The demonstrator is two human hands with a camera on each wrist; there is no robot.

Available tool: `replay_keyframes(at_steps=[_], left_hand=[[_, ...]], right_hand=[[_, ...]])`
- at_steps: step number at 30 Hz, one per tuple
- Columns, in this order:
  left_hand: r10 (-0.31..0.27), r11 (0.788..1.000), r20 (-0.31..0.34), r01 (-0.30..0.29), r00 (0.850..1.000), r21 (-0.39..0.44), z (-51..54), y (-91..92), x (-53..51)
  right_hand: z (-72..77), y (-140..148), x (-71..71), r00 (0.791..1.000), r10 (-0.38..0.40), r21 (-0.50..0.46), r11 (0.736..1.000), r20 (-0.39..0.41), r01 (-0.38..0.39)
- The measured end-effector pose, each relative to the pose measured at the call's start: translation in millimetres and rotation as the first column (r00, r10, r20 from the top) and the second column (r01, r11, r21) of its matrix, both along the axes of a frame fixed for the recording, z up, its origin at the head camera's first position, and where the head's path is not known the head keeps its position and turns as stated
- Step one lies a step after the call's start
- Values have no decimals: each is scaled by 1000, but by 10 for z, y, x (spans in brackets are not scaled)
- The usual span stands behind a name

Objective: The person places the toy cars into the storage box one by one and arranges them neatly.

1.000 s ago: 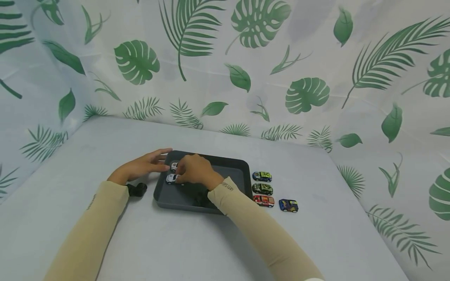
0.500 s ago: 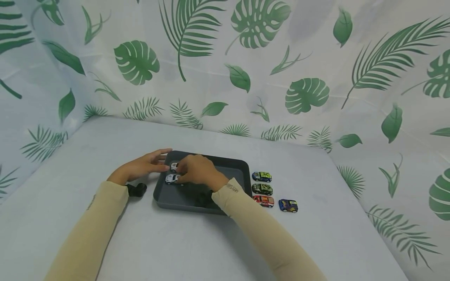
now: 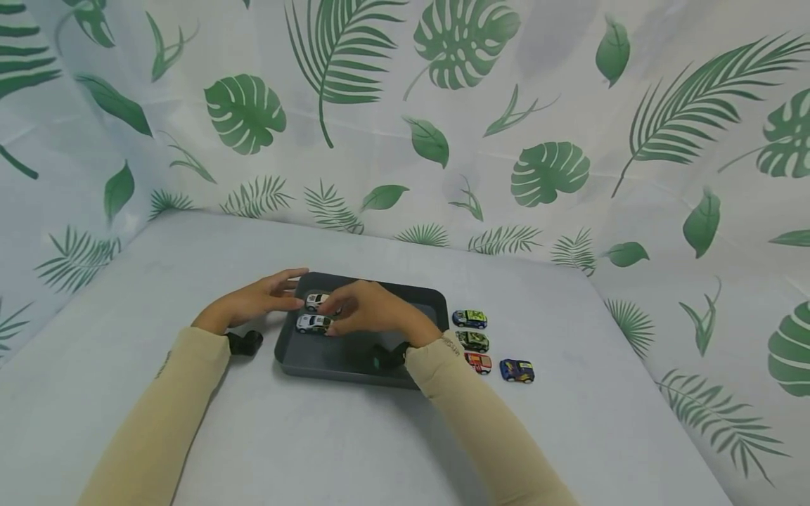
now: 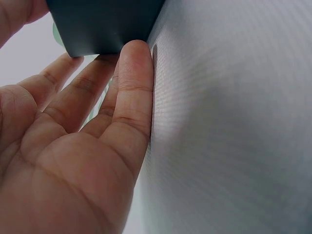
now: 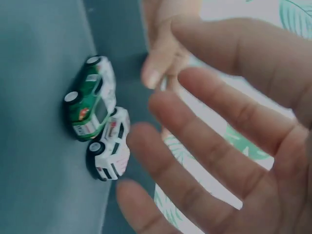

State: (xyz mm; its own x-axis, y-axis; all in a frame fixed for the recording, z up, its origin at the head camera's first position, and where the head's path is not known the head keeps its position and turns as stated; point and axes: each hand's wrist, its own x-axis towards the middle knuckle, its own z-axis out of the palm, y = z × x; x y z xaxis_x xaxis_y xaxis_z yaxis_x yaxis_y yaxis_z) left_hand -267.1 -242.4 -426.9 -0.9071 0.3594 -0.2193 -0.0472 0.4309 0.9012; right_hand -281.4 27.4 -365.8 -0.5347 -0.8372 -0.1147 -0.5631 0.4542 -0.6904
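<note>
Inside the dark grey tray (image 3: 344,377), two toy cars stand side by side near its left wall. One is a white-and-green toy car (image 3: 313,324), green-sided in the right wrist view; the other is a white toy car (image 3: 316,302) behind it. My right hand (image 3: 376,309) hovers over the tray beside both cars, its fingers spread and holding nothing in the right wrist view. At the tray's left end, my left hand (image 3: 253,299) touches the wall with extended fingers. The left wrist view shows these fingers (image 4: 134,73) against the tray's outer side, low by the table.
Right of the tray, a blue-and-yellow toy car (image 3: 470,319), a green camouflage toy car (image 3: 474,341) and a red toy car (image 3: 479,362) form a column. A dark blue toy car (image 3: 517,370) stands farther right. Leaf-patterned cloth (image 3: 481,169) hangs behind the white table.
My right hand has drawn back to the right and let go of the white-and-green toy car, so more of both cars shows. The left hand stays at the tray's wall.
</note>
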Motion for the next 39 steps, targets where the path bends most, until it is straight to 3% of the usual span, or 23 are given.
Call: replay_keyframes(at_steps=[5, 11, 19, 27, 39], left_hand=[[0, 1000, -1, 0, 1000, 10, -12, 4, -7], [-2, 1000, -6, 2, 1000, 12, -21, 0, -8], [-20, 999, -19, 21, 1000, 24, -10, -11, 5], [-24, 1000, -26, 24, 999, 7, -24, -24, 15], [-41, 999, -41, 41, 998, 1, 3, -17, 45]], right_hand=[[20, 148, 7, 990, 93, -103, 991, 102, -82], [18, 286, 31, 978, 120, -178, 980, 167, -90], [12, 452, 98, 971, 67, -243, 970, 228, -10], [-16, 604, 162, 967, 16, -348, 934, 255, 76], [-27, 848, 205, 959, -35, -415, 897, 282, 155]])
